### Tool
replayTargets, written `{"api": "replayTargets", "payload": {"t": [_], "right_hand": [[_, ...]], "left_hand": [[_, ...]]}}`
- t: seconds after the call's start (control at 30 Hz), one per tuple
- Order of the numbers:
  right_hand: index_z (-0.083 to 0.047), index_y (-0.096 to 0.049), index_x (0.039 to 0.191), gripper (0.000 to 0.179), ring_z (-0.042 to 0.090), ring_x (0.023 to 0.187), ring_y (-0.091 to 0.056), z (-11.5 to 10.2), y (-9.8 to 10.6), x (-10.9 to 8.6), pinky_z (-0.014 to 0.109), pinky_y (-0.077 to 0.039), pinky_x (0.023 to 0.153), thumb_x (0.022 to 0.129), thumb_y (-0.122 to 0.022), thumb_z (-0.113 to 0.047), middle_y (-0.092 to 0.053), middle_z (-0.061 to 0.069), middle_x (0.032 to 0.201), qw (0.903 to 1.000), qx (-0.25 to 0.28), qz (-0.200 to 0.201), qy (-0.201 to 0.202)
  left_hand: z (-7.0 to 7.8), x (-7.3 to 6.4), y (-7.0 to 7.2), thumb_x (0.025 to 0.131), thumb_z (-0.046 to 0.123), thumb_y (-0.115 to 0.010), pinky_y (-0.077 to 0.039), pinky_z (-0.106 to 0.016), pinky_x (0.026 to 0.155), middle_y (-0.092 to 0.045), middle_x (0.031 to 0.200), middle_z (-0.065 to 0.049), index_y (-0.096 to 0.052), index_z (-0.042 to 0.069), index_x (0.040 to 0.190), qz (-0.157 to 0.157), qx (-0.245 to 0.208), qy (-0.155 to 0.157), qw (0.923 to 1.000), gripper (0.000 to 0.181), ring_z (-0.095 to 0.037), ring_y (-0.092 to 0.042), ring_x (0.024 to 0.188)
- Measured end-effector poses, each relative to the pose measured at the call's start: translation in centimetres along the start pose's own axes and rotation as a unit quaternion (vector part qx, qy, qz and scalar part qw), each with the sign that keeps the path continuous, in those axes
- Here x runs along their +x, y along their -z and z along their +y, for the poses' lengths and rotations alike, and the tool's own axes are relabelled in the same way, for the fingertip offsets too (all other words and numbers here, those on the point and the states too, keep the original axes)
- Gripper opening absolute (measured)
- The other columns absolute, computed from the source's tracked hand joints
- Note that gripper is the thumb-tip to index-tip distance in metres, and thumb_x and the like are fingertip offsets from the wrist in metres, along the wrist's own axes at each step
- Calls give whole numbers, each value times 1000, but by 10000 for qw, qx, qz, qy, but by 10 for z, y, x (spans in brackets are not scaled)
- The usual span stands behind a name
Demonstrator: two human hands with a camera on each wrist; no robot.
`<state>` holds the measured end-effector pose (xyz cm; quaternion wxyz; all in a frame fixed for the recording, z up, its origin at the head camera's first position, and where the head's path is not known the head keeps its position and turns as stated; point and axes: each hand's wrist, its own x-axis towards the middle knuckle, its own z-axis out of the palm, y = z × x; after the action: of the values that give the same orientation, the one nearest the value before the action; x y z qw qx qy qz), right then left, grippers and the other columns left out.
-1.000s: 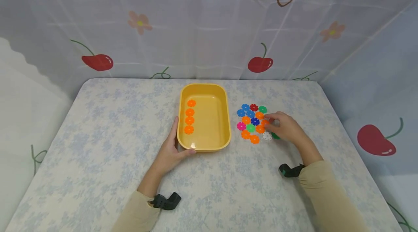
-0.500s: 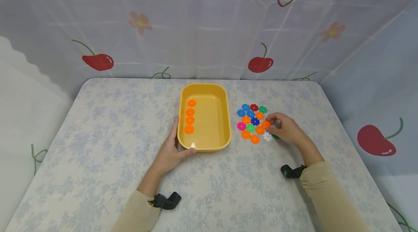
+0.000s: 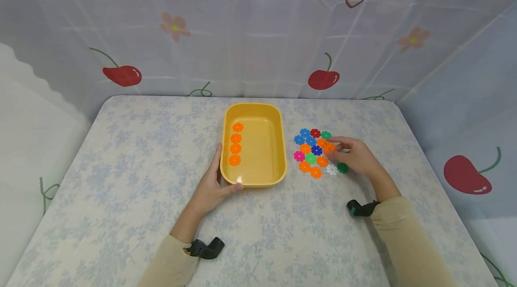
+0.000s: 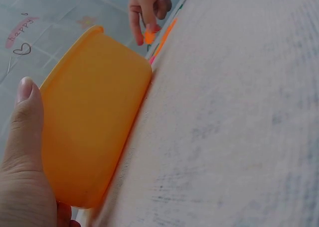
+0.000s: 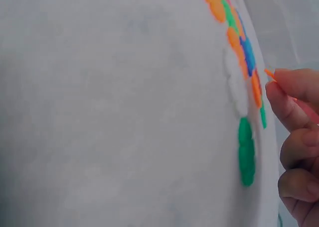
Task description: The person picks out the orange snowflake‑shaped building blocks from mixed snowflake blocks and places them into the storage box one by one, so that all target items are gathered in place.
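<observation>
My left hand (image 3: 210,188) holds the yellow plastic tray (image 3: 282,143) at its near left corner, thumb along the front and fingers along the left side. In the tray, several orange snowflake discs (image 3: 236,139) lie in a column near the left wall. My right hand (image 3: 355,156) is over the right side of a cluster of loose discs. Its thumb and forefinger pinch an orange snowflake disc (image 5: 269,74), whose edge pokes out in the right wrist view. A dark green disc (image 3: 342,168) and a white disc (image 3: 331,169) lie just below that hand.
Right of the tray, the flat cluster includes blue discs (image 3: 310,141), a red disc (image 3: 315,133), a pink disc (image 3: 299,156) and more orange ones. A patterned cloth covers the table (image 3: 121,165). A printed curtain (image 3: 250,31) hangs behind it.
My right hand has picked an orange disc from the cluster's right side and risen slightly, uncovering the dark green disc. My left hand and the tray have stayed put.
</observation>
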<state>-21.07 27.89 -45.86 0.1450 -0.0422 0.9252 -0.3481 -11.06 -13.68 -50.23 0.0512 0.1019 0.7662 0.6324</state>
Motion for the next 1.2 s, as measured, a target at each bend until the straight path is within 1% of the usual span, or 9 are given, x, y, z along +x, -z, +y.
{"api": "replayTargets", "payload": {"t": [0.2,0.43,0.53,0.6,0.67,0.73,0.97,1.07,1.2], "right_hand": [[-18,-63,134,46,27,90,-61,-25,0,8,29,-54,66,93,-71,-36,-66,10,109,9997,187,-21,148],[-18,-61,137,46,33,91,-64,-81,-11,13,38,-59,71,94,-70,-33,-66,6,116,9952,586,-377,682],[-19,-64,133,42,33,80,-61,-106,-20,16,34,-56,64,92,-72,-31,-67,4,115,9909,695,-591,989],[-21,-67,128,39,30,67,-54,-121,-28,18,28,-48,55,91,-74,-30,-68,3,112,9881,730,-703,1158],[-21,-70,123,36,26,60,-45,-135,-38,20,23,-39,51,89,-76,-29,-68,2,107,9856,669,-791,1334],[-20,-72,119,34,22,60,-43,-148,-50,21,23,-35,52,86,-79,-28,-69,1,101,9841,575,-910,1414],[-16,-76,115,35,14,90,-62,-178,-91,24,23,-53,74,83,-81,-29,-73,-7,95,9778,-204,-1567,1375],[-15,-76,113,33,13,88,-63,-185,-105,25,23,-55,77,83,-81,-27,-72,-8,89,9717,-514,-1836,1394],[-12,-77,111,30,11,81,-63,-189,-120,25,22,-54,76,84,-81,-23,-72,-8,85,9611,-753,-2091,1638]], "left_hand": [[-1,0,0,82,18,-83,-19,-39,122,1,166,12,8,27,160,3,-7,-49,10000,120,-16,-13,154],[5,-1,1,82,11,-82,-19,-39,122,2,167,10,8,31,160,-45,-126,27,9999,120,-18,-11,155],[2,-1,1,82,13,-82,-19,-38,122,2,166,12,8,29,160,-33,-129,-10,9999,121,-15,-11,155],[2,-1,2,82,13,-82,-19,-38,122,2,166,13,8,28,160,-46,-132,-16,9999,120,-15,-11,155],[1,-1,2,82,15,-82,-18,-38,122,2,166,13,8,27,160,-60,-121,-28,9999,120,-15,-10,155],[0,0,2,82,16,-82,-19,-38,122,2,166,13,8,26,160,-68,-116,-44,9999,119,-15,-11,155],[0,0,3,83,19,-81,-21,-37,121,2,166,13,8,26,160,-120,-58,46,9999,118,-14,-14,154],[2,0,3,83,16,-81,-21,-36,121,4,167,11,9,27,160,-125,-8,155,9998,119,-15,-13,154],[11,-1,3,83,12,-81,-19,-38,121,5,168,4,9,27,160,-142,38,253,9996,119,-19,-10,155]]}}
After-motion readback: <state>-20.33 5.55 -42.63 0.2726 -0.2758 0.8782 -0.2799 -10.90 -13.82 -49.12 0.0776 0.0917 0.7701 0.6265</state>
